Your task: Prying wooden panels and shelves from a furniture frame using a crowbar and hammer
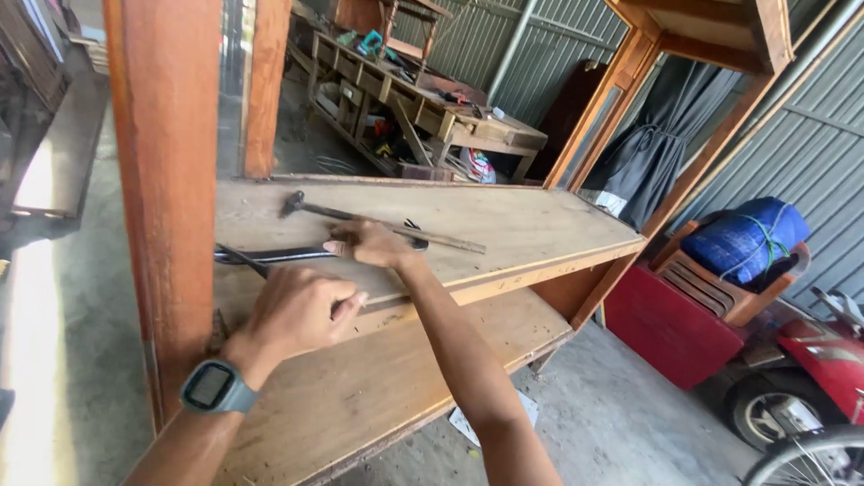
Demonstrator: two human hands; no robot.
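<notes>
Hands work on the upper shelf (pixel 531 229) of a tall orange-brown wooden cabinet frame (pixel 166 162). The right hand (pixel 369 243) presses flat, fingers spread, on a long black metal pry bar (pixel 270 256) near the shelf's left end. The left hand (pixel 297 310), with a grey wristwatch (pixel 214 387), has its grip curled tight around something thin at the near edge, mostly hidden. Just beyond lies a wooden-handled claw hammer (pixel 378 220). Rightward, bare board runs to the far edge.
</notes>
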